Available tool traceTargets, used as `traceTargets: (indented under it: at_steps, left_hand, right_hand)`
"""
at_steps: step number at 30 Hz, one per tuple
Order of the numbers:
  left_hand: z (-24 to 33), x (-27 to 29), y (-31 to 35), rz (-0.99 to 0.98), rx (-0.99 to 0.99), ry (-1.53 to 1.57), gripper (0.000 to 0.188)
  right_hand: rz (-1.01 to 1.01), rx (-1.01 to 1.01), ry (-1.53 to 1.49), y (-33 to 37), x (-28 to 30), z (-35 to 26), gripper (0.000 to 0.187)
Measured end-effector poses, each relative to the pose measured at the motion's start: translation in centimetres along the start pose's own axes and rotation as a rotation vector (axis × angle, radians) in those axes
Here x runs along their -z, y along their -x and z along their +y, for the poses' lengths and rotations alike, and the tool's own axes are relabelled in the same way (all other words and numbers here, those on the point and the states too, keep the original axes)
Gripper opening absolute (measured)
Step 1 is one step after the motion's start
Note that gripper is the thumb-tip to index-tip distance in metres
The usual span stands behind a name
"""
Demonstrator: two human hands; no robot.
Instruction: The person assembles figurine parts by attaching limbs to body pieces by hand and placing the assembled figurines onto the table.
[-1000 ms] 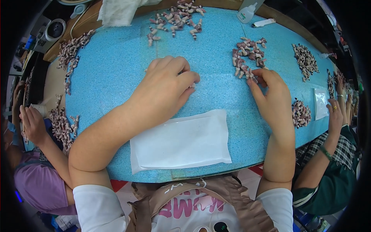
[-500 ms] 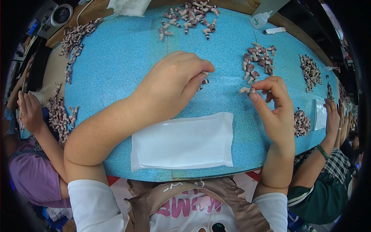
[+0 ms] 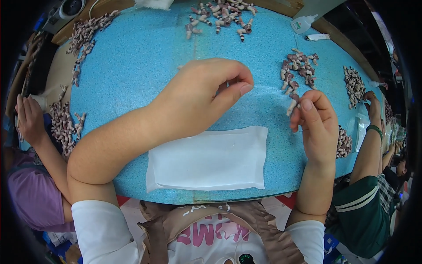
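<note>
Over the middle of the blue table mat (image 3: 132,57), my left hand (image 3: 206,97) is closed, thumb and index finger together; whatever they hold, if anything, is hidden. A tiny pale bit (image 3: 180,67) shows just behind its knuckles. My right hand (image 3: 317,116), to the right, pinches a small pale-and-mauve figurine piece (image 3: 292,107). That piece is close to the near end of a loose cluster of similar figurine pieces (image 3: 301,66). Below my left hand lies a flat white padded pouch (image 3: 206,160) near the table's front edge.
More figurine pieces lie in heaps at the far middle (image 3: 222,15), far left (image 3: 88,33) and right (image 3: 354,86). A small white squeeze bottle (image 3: 303,23) and a white tube-like item (image 3: 317,37) are at the far right. Co-workers' hands (image 3: 30,119) are at both sides.
My right hand's figurine piece has swung from pointing left to hanging downward beside the cluster. The small striped piece seen under my left fingertips no longer shows. My left hand has shifted slightly right.
</note>
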State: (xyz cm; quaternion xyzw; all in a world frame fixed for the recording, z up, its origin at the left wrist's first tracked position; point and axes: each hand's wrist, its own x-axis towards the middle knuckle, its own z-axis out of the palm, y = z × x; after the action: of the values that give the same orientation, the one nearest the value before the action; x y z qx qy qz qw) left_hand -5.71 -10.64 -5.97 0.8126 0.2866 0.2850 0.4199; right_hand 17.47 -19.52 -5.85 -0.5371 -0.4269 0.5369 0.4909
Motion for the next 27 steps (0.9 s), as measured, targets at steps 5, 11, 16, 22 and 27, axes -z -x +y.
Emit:
traceTargets:
  at_steps: [5,11,16,22,27]
  left_hand:
    - [-0.7,-0.8,0.2,0.128,0.001,0.087,0.016]
    - [-1.5,-0.8,0.1,0.154,-0.214,-0.061,0.016]
    - [-1.0,-0.9,0.0,0.167,-0.168,0.01,0.018]
    - [-0.7,-0.7,0.1,0.138,-0.073,0.061,0.018]
    - [-0.8,-1.0,0.0,0.112,-0.062,0.192,0.02]
  right_hand:
    - [0.01,0.231,0.216,2.0,-2.6,0.2,0.022]
    - [-0.448,0.439,0.772,3.3,-4.9,0.0,0.023]
    - [-0.448,0.626,1.099,3.6,-6.0,0.6,0.026]
    - [-0.424,0.682,1.118,3.8,-6.7,0.9,0.026]
    - [-0.55,0.336,0.741,3.4,-5.2,0.0,0.02]
